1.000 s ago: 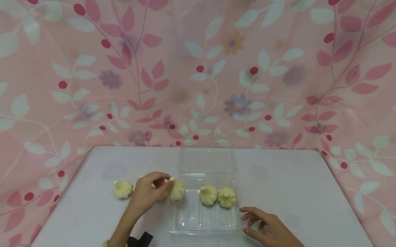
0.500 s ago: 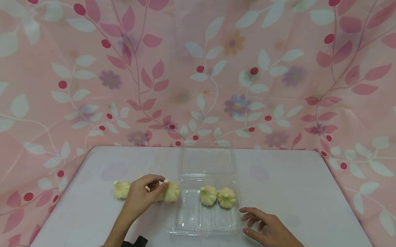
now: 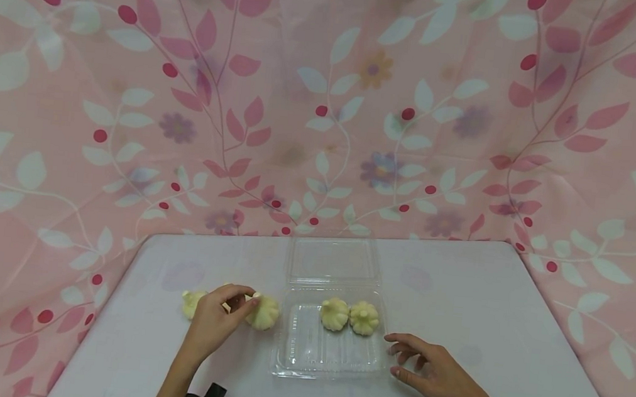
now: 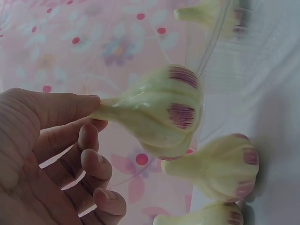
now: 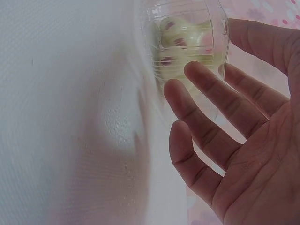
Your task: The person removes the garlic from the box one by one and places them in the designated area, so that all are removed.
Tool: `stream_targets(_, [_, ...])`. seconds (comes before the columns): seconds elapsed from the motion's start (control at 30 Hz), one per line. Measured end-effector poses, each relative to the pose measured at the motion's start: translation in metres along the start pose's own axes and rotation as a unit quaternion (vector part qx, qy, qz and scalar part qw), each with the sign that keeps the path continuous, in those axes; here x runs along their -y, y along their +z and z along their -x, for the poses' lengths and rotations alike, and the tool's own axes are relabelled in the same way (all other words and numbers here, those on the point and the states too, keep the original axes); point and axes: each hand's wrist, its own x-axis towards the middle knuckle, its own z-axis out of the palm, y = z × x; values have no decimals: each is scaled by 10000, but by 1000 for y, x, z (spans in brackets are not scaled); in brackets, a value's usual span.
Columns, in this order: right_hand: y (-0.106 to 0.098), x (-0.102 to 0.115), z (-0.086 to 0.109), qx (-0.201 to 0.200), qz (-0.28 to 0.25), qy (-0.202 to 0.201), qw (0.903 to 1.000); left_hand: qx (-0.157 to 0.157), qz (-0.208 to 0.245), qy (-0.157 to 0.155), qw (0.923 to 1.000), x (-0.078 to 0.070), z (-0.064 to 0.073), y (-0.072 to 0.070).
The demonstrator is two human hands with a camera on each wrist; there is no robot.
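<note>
My left hand (image 3: 215, 316) pinches a pale garlic bulb (image 3: 264, 312) by its stem, just left of the clear plastic box. In the left wrist view that garlic bulb (image 4: 159, 112) shows purple streaks at its base and hangs apart from the other bulbs. Two garlic bulbs (image 3: 334, 314) sit side by side in the box's base (image 3: 303, 364). My right hand (image 3: 433, 372) lies at the box's right side, its fingers loosely bent and holding nothing; whether the fingertips touch the wall is hard to tell.
Behind the base, the clear lid (image 3: 334, 260) lies open. More bulbs, such as one garlic bulb (image 3: 192, 304), stand left of the box, partly hidden by my left hand. A floral curtain (image 3: 327, 98) rises behind the white table (image 3: 474, 294).
My left hand has drawn back leftward with the garlic bulb, from over the box's left edge to outside it. My right hand and the two bulbs in the box have stayed put.
</note>
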Motion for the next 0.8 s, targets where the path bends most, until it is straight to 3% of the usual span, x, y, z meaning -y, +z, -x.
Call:
stream_targets(0.33, [-1,1,0,40,29,81,10000,69,-63,65,9999,5,6,-7])
stream_targets(0.8, [0,1,0,16,8,-5,10000,597,-48,275,9978,12,12,-15])
